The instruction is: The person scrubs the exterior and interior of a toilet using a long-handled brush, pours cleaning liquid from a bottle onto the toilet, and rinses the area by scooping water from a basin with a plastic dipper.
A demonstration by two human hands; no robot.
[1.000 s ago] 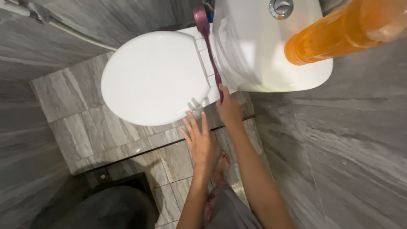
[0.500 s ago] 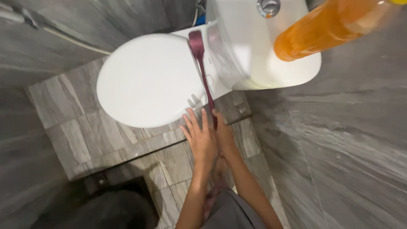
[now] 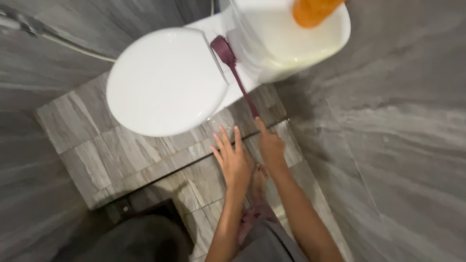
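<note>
My right hand (image 3: 271, 144) grips the lower end of a long maroon brush (image 3: 234, 68). The brush head rests at the hinge area of a white toilet, between the closed lid (image 3: 165, 80) and the tank (image 3: 286, 34). My left hand (image 3: 233, 160) hovers flat with fingers spread, just left of the right hand and below the lid's edge, holding nothing.
An orange bottle (image 3: 313, 9) stands on the tank at the top edge. Grey tiled floor (image 3: 111, 155) surrounds the toilet, with grey walls on both sides. A hose (image 3: 53, 39) runs along the left wall. My bare foot (image 3: 258, 182) is on the tiles below my hands.
The brush head has slid from the tank's side down to the hinge area by the lid. My right hand pulled back toward me. The view tilted, pushing the tank and bottle upward.
</note>
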